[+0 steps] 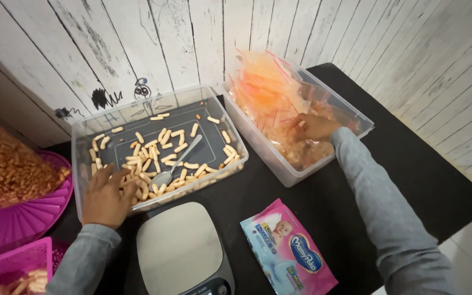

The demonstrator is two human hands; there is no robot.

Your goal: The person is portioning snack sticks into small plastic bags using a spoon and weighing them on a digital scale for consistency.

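A clear plastic tub point(80, 143) holds several short tan snack sticks point(159, 146) and a metal spoon point(175, 165). My left hand point(106, 198) rests over the tub's front left corner, its fingers spread among the sticks; it grips nothing that I can see. A second clear tub point(283, 173) to the right is filled with orange-tinted clear bags point(263, 90). My right hand point(315, 127) reaches into that tub, fingers curled down among the bags; whether it holds a bag is hidden.
A white kitchen scale point(178, 247) sits at the near edge of the black table point(432, 186). A pink and blue wipes pack point(288, 250) lies beside it. Pink baskets point(15, 224) and a big bag of snacks point(6, 164) stand on the left.
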